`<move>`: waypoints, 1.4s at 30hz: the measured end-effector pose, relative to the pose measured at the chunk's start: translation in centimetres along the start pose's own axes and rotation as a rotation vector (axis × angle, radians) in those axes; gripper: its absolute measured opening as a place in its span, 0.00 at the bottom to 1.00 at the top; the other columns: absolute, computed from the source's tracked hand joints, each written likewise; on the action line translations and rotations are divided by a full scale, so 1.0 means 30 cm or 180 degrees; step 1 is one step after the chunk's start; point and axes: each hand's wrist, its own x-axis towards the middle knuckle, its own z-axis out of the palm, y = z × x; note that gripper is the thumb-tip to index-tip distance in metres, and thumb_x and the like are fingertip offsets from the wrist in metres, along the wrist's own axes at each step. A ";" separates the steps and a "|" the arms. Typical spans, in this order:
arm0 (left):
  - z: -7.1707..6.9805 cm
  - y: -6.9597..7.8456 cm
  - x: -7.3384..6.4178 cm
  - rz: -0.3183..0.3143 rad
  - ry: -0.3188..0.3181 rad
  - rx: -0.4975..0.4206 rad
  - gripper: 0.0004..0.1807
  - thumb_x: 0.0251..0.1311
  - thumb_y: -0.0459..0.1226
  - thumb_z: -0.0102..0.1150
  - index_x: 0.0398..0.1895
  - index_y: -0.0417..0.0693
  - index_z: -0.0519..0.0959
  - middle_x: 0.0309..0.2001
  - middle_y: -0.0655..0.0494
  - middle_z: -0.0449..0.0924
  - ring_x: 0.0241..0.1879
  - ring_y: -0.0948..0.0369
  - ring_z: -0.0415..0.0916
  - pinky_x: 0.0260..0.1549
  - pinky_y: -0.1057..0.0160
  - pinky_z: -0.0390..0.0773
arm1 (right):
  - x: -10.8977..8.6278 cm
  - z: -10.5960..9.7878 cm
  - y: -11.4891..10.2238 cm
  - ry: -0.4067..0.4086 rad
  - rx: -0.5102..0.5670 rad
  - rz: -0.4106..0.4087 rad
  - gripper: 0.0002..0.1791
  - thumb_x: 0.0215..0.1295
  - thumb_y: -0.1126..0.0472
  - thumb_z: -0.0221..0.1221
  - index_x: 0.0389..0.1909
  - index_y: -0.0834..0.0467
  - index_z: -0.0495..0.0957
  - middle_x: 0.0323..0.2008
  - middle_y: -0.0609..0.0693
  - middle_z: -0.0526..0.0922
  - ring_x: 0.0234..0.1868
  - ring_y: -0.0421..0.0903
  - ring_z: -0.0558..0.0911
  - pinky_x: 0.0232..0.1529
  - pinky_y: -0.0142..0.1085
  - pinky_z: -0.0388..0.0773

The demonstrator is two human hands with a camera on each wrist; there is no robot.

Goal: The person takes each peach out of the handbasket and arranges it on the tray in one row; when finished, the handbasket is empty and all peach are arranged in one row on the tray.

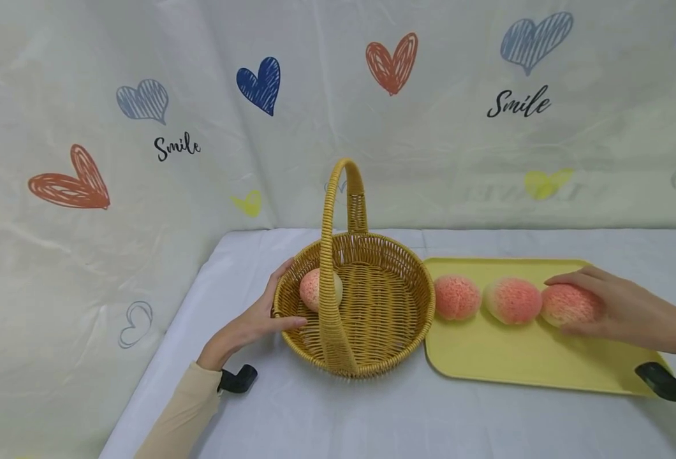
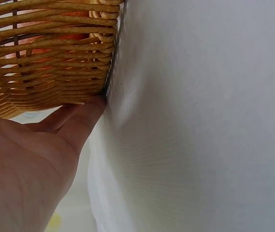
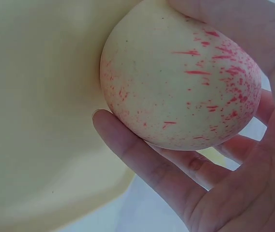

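My left hand (image 1: 260, 319) holds the wicker basket (image 1: 372, 366) at its left side, the thumb lying over the rim. In the left wrist view, fingers (image 2: 82, 123) of that hand touch the outside of the weave low down, by the cloth. One pale pink peach (image 1: 310, 290) lies inside the basket, partly behind the tall handle. At the right, my right hand (image 1: 631, 312) grips a peach (image 1: 570, 305) at the yellow tray (image 1: 499, 363). The right wrist view has this peach (image 3: 176, 82) between thumb and fingers, cream with red flecks.
Two more peaches, one near the basket (image 1: 457, 298) and one in the middle (image 1: 513, 301), sit in a row on the tray. The basket's right rim is close against the tray's left edge. A white cloth (image 1: 338, 421) covers the table, and a heart-printed curtain (image 1: 453, 127) hangs behind.
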 end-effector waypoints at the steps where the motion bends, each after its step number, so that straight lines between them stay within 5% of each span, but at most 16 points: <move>1: -0.001 -0.001 0.000 0.0003 0.0003 0.0005 0.64 0.60 0.49 0.75 0.85 0.68 0.35 0.85 0.54 0.31 0.83 0.46 0.33 0.76 0.35 0.43 | 0.002 0.000 -0.002 0.0029 0.0017 -0.0026 0.40 0.37 0.52 0.86 0.55 0.56 0.82 0.49 0.51 0.79 0.45 0.37 0.76 0.36 0.35 0.79; 5: -0.001 -0.002 0.002 0.0015 0.0005 0.0010 0.63 0.60 0.50 0.75 0.85 0.69 0.36 0.85 0.56 0.31 0.83 0.48 0.32 0.76 0.35 0.43 | 0.009 0.000 -0.009 0.0076 0.0077 -0.0088 0.40 0.38 0.53 0.86 0.55 0.55 0.82 0.48 0.49 0.78 0.44 0.27 0.71 0.35 0.33 0.78; 12: -0.002 0.001 0.001 0.0045 0.0015 0.0010 0.63 0.60 0.50 0.74 0.85 0.69 0.36 0.85 0.57 0.31 0.83 0.49 0.33 0.77 0.37 0.43 | 0.012 0.000 -0.006 -0.0006 0.0096 -0.0022 0.40 0.39 0.52 0.86 0.56 0.57 0.82 0.49 0.51 0.79 0.45 0.27 0.71 0.36 0.33 0.78; 20: -0.002 0.000 0.002 0.0025 -0.0001 -0.0011 0.64 0.59 0.50 0.75 0.85 0.69 0.35 0.85 0.57 0.31 0.83 0.48 0.34 0.76 0.37 0.44 | 0.013 -0.008 -0.008 -0.0080 -0.0004 0.0015 0.41 0.38 0.53 0.86 0.55 0.61 0.80 0.49 0.58 0.80 0.44 0.54 0.81 0.37 0.44 0.81; 30: -0.003 -0.004 0.004 0.0027 0.0000 0.0003 0.63 0.59 0.50 0.75 0.85 0.71 0.36 0.85 0.57 0.32 0.83 0.48 0.36 0.76 0.37 0.45 | 0.023 -0.027 -0.029 -0.0251 0.0051 0.0029 0.41 0.41 0.55 0.85 0.56 0.66 0.79 0.51 0.64 0.79 0.47 0.62 0.81 0.42 0.58 0.82; 33: -0.004 -0.006 0.005 0.0037 0.0002 0.0000 0.63 0.59 0.51 0.75 0.85 0.71 0.36 0.85 0.56 0.33 0.83 0.48 0.37 0.76 0.36 0.45 | 0.021 -0.041 -0.026 -0.0204 0.0043 -0.0022 0.40 0.42 0.55 0.84 0.57 0.63 0.80 0.49 0.60 0.79 0.45 0.48 0.79 0.38 0.46 0.83; 36: -0.003 -0.006 0.007 0.0047 -0.0003 0.0003 0.63 0.59 0.51 0.75 0.85 0.70 0.36 0.85 0.56 0.32 0.83 0.48 0.37 0.76 0.36 0.45 | 0.022 -0.066 -0.035 -0.0051 -0.0048 -0.0076 0.38 0.42 0.56 0.84 0.57 0.58 0.80 0.48 0.55 0.78 0.37 0.34 0.71 0.29 0.33 0.73; 42: -0.001 -0.005 0.007 0.0026 -0.0007 0.0008 0.64 0.59 0.51 0.75 0.85 0.68 0.35 0.85 0.55 0.32 0.83 0.46 0.37 0.76 0.36 0.46 | 0.100 -0.151 -0.148 -0.0116 -0.0135 -0.0079 0.34 0.52 0.56 0.81 0.61 0.55 0.79 0.55 0.56 0.78 0.46 0.48 0.80 0.34 0.41 0.79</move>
